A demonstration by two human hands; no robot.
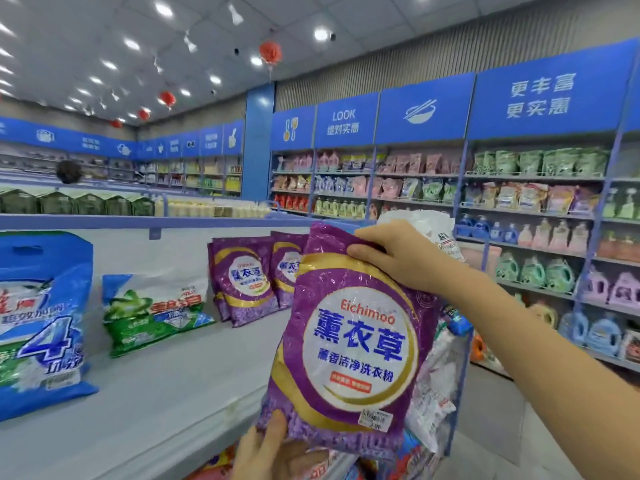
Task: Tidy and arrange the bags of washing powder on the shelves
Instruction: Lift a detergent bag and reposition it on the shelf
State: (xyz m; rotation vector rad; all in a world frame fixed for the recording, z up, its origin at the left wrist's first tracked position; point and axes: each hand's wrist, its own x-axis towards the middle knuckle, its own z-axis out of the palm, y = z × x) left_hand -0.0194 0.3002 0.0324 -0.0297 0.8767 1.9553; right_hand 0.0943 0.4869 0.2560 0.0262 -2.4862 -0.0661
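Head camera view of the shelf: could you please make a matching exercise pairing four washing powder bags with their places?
Things:
1 large blue plastic bag marked 4
2 green-and-white plastic bag
3 nearest purple plastic bag
4 pair of purple plastic bags

Places:
A gripped by left hand and right hand
B far left on grey shelf
C against its back panel
D between blue and purple bags

Pairs: 1-B, 2-D, 3-A, 4-C.

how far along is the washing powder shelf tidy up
Done: two purple lavender bags stand together at the back of the shelf. In hand: a third matching bag, right hand gripping its top, left hand holding its bottom. Left: placing it, straightening the slumped green-and-white bag, and more bags waiting behind the held one.
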